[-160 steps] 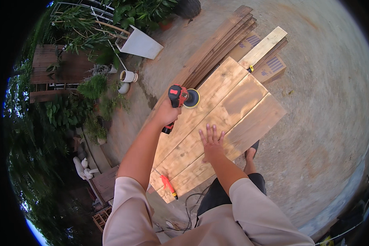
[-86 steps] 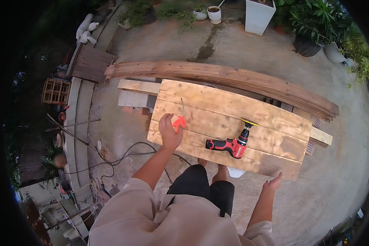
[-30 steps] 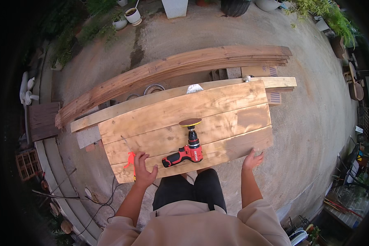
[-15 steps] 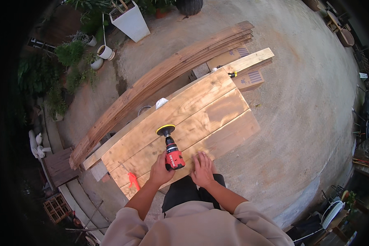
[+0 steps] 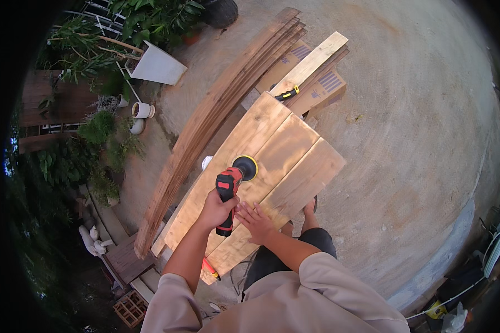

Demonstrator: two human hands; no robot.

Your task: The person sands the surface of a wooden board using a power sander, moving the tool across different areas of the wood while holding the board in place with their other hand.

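My left hand [image 5: 219, 209] is closed around the handle of a red and black cordless drill [image 5: 228, 182]. A round sanding pad [image 5: 245, 167] with a yellow rim is fitted to its chuck, over the wooden panel [image 5: 301, 181]; whether it touches cannot be told. The panel is made of pale planks laid side by side, with one duller, browner strip on its right. My right hand [image 5: 254, 222] lies on the planks with fingers spread, holding nothing, close beside the drill's base.
An orange-handled tool [image 5: 210, 268] sits at the panel's near corner. A black and yellow clamp [image 5: 287, 94] is at the far end by a pale beam [image 5: 311, 62]. Long brown boards [image 5: 205, 116] lie left. Cardboard boxes [image 5: 326, 89] and potted plants [image 5: 160, 65] stand beyond.
My view has turned, so the panel looks steeper. The drill has swung round, its pad now up and to the right of its body. My right hand has moved closer to the drill.
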